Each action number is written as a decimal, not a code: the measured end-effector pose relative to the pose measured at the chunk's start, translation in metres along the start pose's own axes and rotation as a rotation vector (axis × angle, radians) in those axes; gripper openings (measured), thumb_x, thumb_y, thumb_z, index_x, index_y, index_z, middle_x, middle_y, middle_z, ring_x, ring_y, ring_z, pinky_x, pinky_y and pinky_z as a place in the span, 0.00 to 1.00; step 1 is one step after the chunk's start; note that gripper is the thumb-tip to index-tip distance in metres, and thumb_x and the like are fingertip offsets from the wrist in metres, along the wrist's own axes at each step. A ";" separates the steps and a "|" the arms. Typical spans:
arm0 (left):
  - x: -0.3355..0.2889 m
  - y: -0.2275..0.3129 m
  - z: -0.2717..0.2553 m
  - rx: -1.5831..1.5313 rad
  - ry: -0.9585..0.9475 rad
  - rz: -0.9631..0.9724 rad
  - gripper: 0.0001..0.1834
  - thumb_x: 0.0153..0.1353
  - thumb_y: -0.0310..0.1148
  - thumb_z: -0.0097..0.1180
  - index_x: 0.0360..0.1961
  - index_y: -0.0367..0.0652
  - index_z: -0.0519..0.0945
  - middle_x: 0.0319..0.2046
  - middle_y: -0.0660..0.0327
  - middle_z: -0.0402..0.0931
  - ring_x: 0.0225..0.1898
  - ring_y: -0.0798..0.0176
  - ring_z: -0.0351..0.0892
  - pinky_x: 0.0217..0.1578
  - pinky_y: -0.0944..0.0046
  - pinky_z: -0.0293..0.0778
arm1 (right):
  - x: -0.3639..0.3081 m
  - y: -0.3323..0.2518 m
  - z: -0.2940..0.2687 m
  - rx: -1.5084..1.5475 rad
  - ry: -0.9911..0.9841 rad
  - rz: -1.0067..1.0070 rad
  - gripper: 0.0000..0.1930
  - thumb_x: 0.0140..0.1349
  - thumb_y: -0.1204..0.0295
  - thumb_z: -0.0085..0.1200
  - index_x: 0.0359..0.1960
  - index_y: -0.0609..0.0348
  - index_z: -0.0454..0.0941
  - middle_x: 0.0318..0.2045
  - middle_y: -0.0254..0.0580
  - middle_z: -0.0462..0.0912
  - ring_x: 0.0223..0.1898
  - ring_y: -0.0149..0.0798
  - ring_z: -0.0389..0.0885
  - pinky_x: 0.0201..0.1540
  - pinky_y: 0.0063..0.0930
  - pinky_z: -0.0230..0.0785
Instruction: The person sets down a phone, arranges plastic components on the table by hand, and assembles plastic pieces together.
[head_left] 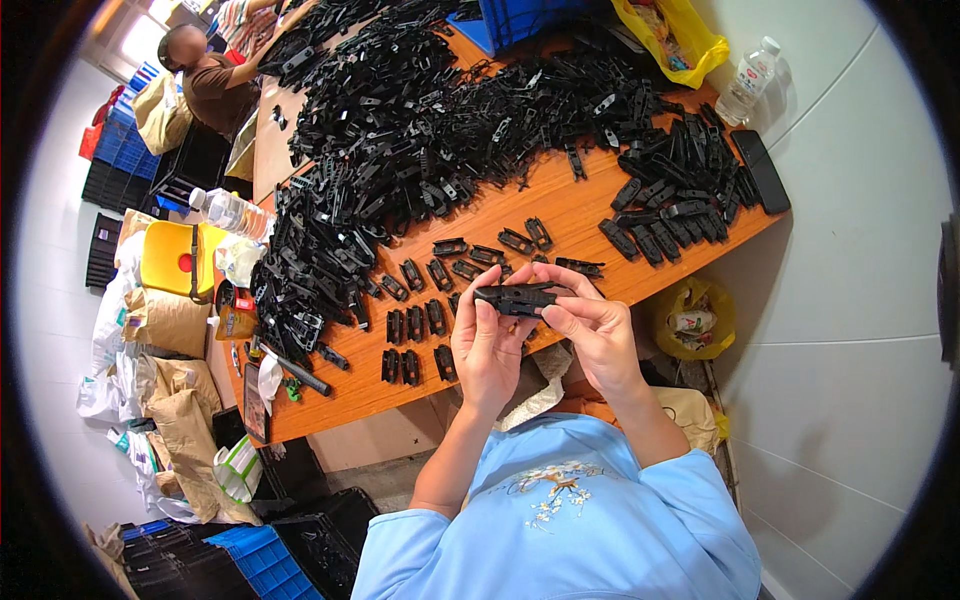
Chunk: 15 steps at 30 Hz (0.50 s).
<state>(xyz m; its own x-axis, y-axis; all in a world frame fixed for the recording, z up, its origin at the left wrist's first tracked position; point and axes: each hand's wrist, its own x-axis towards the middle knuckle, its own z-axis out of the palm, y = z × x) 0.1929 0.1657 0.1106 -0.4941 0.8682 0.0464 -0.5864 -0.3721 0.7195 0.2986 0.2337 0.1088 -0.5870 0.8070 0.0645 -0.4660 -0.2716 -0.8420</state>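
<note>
1. Black plastic housing [517,299]: held up in front of our chest, above the near edge of the wooden table [345,403], clear of the surface. It lies roughly level, long side towards us. Likely held so to keep both ends steady and the near face in sight.
2. Left hand [482,338]: fingers bent, closed on the housing's left end, thumb on the near side, fingertips behind and along the top.
3. Right hand [597,325]: thumb and fingers pinch the right end, only as far apart as the part is thick. Which fingers bear the load, we cannot tell.
4. Short black housings [435,317] stand in loose rows between our hands and the big heap of black parts [400,120]; spacing probably keeps each easy to pick out.
5. Longer black pieces [665,225] lie side by side near the right corner, beside a dark phone [762,172]; perhaps kept apart from the heap deliberately.
</note>
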 end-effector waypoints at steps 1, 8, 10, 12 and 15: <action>-0.001 0.000 -0.001 0.004 0.003 0.002 0.20 0.67 0.38 0.36 0.56 0.39 0.58 0.55 0.44 0.63 0.54 0.53 0.69 0.48 0.60 0.74 | -0.001 0.001 0.000 -0.009 0.009 -0.003 0.08 0.54 0.79 0.56 0.37 0.64 0.81 0.51 0.49 0.70 0.55 0.37 0.67 0.56 0.28 0.60; -0.004 -0.001 -0.008 0.054 -0.123 0.068 0.18 0.67 0.37 0.35 0.53 0.39 0.60 0.53 0.43 0.64 0.56 0.49 0.65 0.54 0.54 0.67 | -0.006 -0.001 0.004 -0.016 0.006 0.018 0.10 0.55 0.79 0.56 0.39 0.64 0.80 0.52 0.48 0.68 0.54 0.37 0.68 0.54 0.28 0.63; -0.008 -0.002 -0.006 0.037 -0.128 0.090 0.18 0.68 0.37 0.35 0.53 0.39 0.60 0.53 0.43 0.64 0.56 0.49 0.65 0.54 0.54 0.67 | -0.008 -0.003 0.006 -0.085 0.004 -0.016 0.09 0.55 0.79 0.55 0.39 0.63 0.80 0.52 0.48 0.68 0.53 0.37 0.69 0.54 0.28 0.63; -0.010 -0.003 -0.007 0.020 -0.136 0.110 0.17 0.68 0.37 0.35 0.53 0.39 0.60 0.53 0.42 0.64 0.56 0.49 0.65 0.54 0.54 0.67 | -0.011 -0.001 0.007 -0.104 -0.012 -0.050 0.09 0.55 0.80 0.55 0.39 0.63 0.80 0.52 0.48 0.68 0.52 0.37 0.70 0.54 0.29 0.64; -0.012 -0.005 -0.019 0.043 -0.152 0.108 0.17 0.67 0.36 0.36 0.53 0.37 0.62 0.55 0.43 0.62 0.55 0.53 0.66 0.54 0.56 0.63 | -0.012 -0.005 0.010 -0.135 -0.038 -0.067 0.09 0.53 0.81 0.56 0.37 0.63 0.80 0.52 0.49 0.69 0.52 0.38 0.71 0.54 0.29 0.64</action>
<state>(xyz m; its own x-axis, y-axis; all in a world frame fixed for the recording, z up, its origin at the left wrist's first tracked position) 0.1893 0.1513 0.0933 -0.4481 0.8647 0.2270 -0.5056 -0.4546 0.7333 0.3009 0.2205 0.1171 -0.5834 0.7998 0.1412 -0.4136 -0.1430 -0.8991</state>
